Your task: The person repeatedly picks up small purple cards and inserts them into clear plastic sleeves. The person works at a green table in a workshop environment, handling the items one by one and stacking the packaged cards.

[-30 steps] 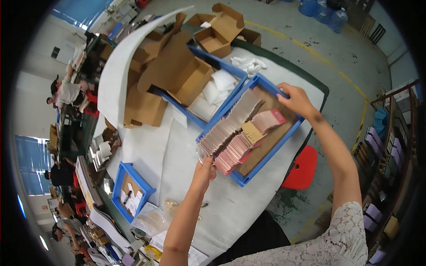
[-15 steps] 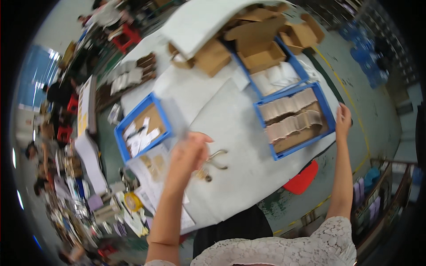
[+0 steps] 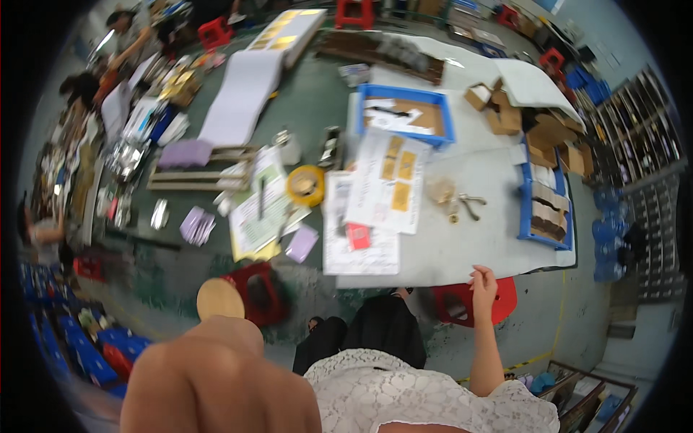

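My left hand [image 3: 216,375] looms large at the lower left, close to the camera, its knuckles bent and its fingers curled out of sight. A tan rounded piece [image 3: 220,299] sticks out beyond it; I cannot make out what it is. Near the table's front edge, above a red stool, my right hand [image 3: 484,287] is raised with loosely bent fingers apart and nothing in them. On the white table [image 3: 447,252] lie pliers [image 3: 473,206], a small clear bag [image 3: 440,190] and papers with yellow pieces [image 3: 386,180].
At the right stands a blue tray [image 3: 525,216] of stacked brown pieces. Another blue tray [image 3: 449,119] holds white slips. Yellow tape [image 3: 305,185], sheets and purple packs lie left of the papers. Red stools [image 3: 498,303] stand below the table, and people sit at the far left.
The view has swung to the left. My left hand has come back from above the table toward the camera. My right hand has moved from beside the blue tray to the front edge.
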The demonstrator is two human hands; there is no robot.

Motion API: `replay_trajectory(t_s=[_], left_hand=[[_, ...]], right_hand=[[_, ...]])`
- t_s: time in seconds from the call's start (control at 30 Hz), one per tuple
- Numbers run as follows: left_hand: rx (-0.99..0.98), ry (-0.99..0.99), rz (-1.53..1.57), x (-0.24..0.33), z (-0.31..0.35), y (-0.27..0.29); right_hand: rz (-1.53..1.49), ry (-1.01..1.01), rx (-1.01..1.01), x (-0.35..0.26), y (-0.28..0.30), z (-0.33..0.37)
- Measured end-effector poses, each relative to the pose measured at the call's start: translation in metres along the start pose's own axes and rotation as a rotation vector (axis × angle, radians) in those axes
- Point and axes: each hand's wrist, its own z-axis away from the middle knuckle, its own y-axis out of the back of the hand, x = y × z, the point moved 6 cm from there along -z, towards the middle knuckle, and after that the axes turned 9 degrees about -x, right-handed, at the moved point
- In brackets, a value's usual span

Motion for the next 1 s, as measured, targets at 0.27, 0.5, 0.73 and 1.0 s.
replay_trajectory(t_s=[0.27,0.5,0.73,1.0], left_hand=[[0.451,-0.089,-0.044,0.152,0.149,-0.101],[-0.032,-0.256,-0.132,0.199,0.219,-0.135],[-0.129,0.142,-0.25,0.158,0.264,-0.087],[1.21,0.852,-0.187,0.033,0.398,0.051]], right_hand=[[0.036,-0.064,-0.558,-0.033,-0.252,0.111],[0.199,0.007,-0.781,-0.087,-0.337,0.126],[0.212,-0.063,-0.897,-0.088,-0.369,0.125],[0.201,0.0,-1.015,-0.086,-0.398,0.114]])
